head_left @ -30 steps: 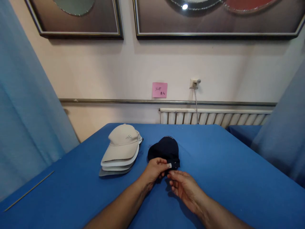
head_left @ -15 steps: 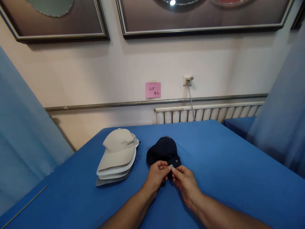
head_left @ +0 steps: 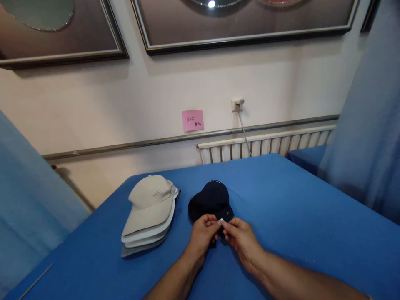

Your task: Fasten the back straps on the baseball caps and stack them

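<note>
From where I stand, the person's two bare hands meet at the near edge of a dark navy cloth cap (head_left: 209,200), which lies on the broad blue-covered tabletop (head_left: 296,208), near the middle. The left hand (head_left: 201,235) has its fingers closed on the cap's near edge, thumb uppermost. The right hand (head_left: 242,237) has thumb and forefinger pinched together on a small pale tab (head_left: 221,219) there, and the tips of the two hands almost touch. The tab is tiny and half covered, so I can't fairly say whether it is a label or part of the strap. Just beyond it the cap shows a little white curved mark, and a thin line of pale lettering runs along its far edge.

To the left of the navy cap, apart from it, stands a neat pile of caps: a beige cloth cap with a small emblem (head_left: 151,208) on top, white and grey brims poking out beneath. Farther left, a thin straight stick (head_left: 36,281) lies near the table's edge.

On the wall behind are a pink square paper note with handwriting (head_left: 193,121) and a white wall socket (head_left: 236,105), its cord hanging towards a white ribbed radiator (head_left: 259,148).
</note>
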A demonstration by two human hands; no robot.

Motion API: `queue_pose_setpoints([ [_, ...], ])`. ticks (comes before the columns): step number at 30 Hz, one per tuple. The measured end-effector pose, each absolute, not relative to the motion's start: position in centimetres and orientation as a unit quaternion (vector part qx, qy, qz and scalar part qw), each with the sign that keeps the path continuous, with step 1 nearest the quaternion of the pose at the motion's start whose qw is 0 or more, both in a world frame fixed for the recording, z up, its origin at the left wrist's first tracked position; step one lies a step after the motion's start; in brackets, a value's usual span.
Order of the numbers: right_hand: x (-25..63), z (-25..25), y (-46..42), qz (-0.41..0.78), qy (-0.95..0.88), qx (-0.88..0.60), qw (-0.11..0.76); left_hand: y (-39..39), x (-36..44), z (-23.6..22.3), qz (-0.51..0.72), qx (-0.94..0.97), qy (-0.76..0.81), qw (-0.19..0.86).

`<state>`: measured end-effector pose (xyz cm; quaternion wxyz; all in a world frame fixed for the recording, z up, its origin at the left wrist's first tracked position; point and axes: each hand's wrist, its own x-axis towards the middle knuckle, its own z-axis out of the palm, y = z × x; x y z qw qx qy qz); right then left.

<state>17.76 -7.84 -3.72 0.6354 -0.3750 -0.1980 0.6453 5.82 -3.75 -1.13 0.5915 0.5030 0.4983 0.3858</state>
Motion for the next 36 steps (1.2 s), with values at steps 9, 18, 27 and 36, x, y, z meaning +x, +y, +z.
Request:
queue_pose_setpoints([
  [9, 17.8, -3.8, -7.7, 0.659, -0.197, -0.374, 0.622, -3.5, 5.6, -1.2, 0.385, 0.508, 0.493, 0.592],
  [18, 18.0, -3.3, -7.8, 0.650, -0.216, -0.372, 0.626, -3.5, 5.5, -0.8, 0.400, 0.498, 0.490, 0.593],
  [27, 19.2, -3.4, -6.9, 0.687, -0.113, -0.330, 0.638, -2.9, 4.5, -0.1, 0.441, 0.496, 0.451, 0.596],
  [36, 21.5, -2.8, -5.8, 0.646, -0.159, -0.346, 0.662, -3.5, 4.6, 0.4, 0.486, 0.595, 0.469, 0.436],
])
